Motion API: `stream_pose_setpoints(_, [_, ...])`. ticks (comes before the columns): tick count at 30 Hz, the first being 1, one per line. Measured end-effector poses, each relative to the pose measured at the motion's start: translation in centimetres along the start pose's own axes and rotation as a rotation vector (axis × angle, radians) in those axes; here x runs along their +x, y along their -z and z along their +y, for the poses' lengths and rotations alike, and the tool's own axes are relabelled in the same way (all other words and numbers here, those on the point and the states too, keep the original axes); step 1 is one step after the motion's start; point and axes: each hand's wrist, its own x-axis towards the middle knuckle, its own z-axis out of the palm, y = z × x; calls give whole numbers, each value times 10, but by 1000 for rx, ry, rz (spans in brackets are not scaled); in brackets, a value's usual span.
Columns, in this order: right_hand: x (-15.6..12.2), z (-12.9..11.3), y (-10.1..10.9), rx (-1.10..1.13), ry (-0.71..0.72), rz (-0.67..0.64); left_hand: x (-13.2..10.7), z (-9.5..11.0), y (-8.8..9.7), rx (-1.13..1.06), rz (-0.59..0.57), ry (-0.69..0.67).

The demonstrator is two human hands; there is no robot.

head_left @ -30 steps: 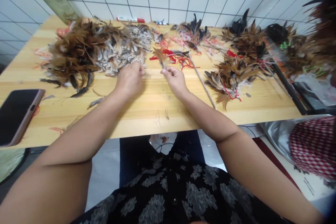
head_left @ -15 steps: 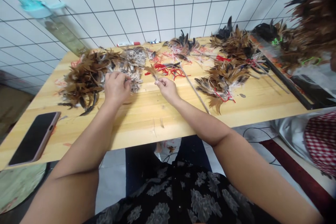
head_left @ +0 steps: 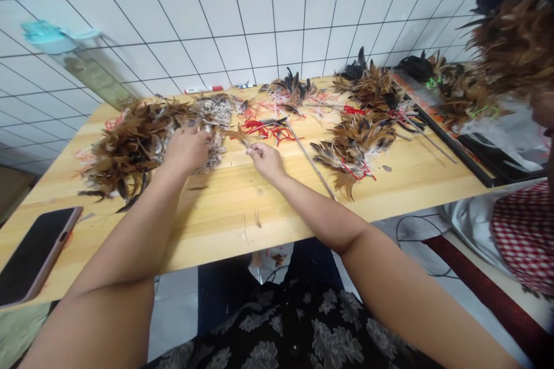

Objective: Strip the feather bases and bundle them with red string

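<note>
Head view: your right hand (head_left: 267, 161) has its grip clamped on one small brown feather (head_left: 237, 135), with finger and thumb pressed together at the thin end. The feather sits above the worktop (head_left: 225, 207), just beside the big feather pile (head_left: 134, 147), with red threads (head_left: 264, 130) close by. Your left hand (head_left: 187, 151) rests on the pale fluffy part (head_left: 212, 112) of the pile, with its fingers curled down. The view does not show if that grip holds anything. To do this well, pinch low on the stem so the feather does not bend, and part the fluff gently. Next to the earlier frame, the feather now leans lower and more to the left. Your hands sit in about the same spots, and the view takes in more of the tiled wall (head_left: 259, 17).
</note>
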Motion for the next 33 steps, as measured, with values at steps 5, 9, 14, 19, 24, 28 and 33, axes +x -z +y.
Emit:
stream_pose_setpoints(5, [0, 4, 0, -35, 21, -20, -15, -15, -11, -133, 112, 95])
stream_pose_setpoints(9, [-1, 3, 3, -33, 25, -4, -27, -23, -10, -186, 262, 157])
stream_pose_setpoints(14, [-2, 0, 5, -23, -6, 6, -27, -16, -18, -176, 156, 142])
stream_pose_setpoints(19, [0, -1, 5, -18, -16, 28, -21, -8, -35, -166, 82, 116])
stream_pose_setpoints(24, [-2, -3, 6, -17, -34, 32, -22, 1, -27, -138, -4, 143])
stream_pose_setpoints(28, [-4, -5, 7, -14, -36, 36, -25, 4, -10, -185, -38, 220])
stream_pose_setpoints(33, [-2, -3, 9, -22, -3, 29, -24, -15, -8, -339, 69, 306])
